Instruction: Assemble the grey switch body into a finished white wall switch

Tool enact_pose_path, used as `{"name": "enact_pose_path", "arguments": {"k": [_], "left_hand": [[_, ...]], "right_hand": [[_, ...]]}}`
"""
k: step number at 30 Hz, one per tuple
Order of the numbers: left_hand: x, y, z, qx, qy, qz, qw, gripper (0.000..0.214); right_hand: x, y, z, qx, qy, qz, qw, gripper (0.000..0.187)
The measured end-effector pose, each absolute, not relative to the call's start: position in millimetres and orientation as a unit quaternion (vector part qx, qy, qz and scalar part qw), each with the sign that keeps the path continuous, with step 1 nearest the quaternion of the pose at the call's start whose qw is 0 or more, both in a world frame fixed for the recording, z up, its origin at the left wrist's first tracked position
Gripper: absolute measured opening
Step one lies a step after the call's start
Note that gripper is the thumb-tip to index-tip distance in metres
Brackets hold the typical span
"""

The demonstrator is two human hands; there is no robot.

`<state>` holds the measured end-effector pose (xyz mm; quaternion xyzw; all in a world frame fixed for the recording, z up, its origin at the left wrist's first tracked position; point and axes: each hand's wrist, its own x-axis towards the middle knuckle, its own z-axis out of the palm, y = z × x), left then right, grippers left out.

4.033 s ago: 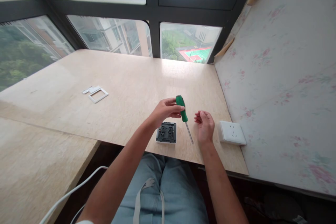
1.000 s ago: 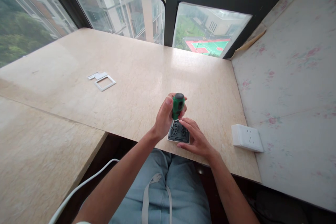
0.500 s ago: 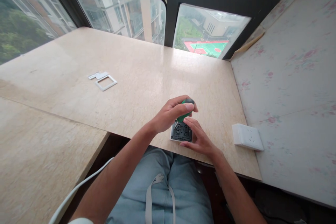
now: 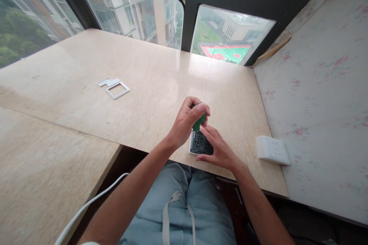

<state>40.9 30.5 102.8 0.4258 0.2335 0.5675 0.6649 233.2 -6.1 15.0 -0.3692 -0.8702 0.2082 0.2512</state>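
The left hand (image 4: 189,116) is clamped on the green handle of a screwdriver (image 4: 199,123), which leans over the far left part of the switch (image 4: 199,145); the tip is hard to make out. The right hand (image 4: 220,149) is clamped lightly across the switch, thumb at its near side and fingers at its far side.

The main risk, as I judge it, is the tip skidding under a tilted push: it could scratch the dark face or jab the right fingertips, which sit just beside the handle. Since the switch lies close to the front edge of the table (image 4: 155,103), a hard twist with a loose brace might swing it round or off.

The switch is squarish, its matte dark face full of ridges and slots above a pale rim. The table is smooth, glossy and beige-veined. Well to the left of the switch and beyond it lie a thin, hollow white frame (image 4: 122,94) and small flat white pieces (image 4: 110,82); to its right stands a boxy white socket (image 4: 273,151), against flowered wallpaper (image 4: 319,115).
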Motion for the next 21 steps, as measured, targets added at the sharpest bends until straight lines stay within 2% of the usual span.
{"name": "enact_pose_path", "arguments": {"k": [6,12,17,21], "left_hand": [[39,25,104,0.45,0.209,0.568,0.656,0.035],[41,24,110,0.446,0.202,0.533,0.691,0.041],[49,24,104,0.462,0.182,0.535,0.683,0.051],[52,24,100,0.468,0.208,0.538,0.67,0.047]], "right_hand": [[230,-7,6,-0.387,-0.862,0.21,0.253,0.082],[230,-7,0,-0.409,-0.85,0.215,0.253,0.079],[227,-7,3,-0.416,-0.845,0.221,0.254,0.068],[226,-7,6,-0.41,-0.843,0.23,0.261,0.068]]}}
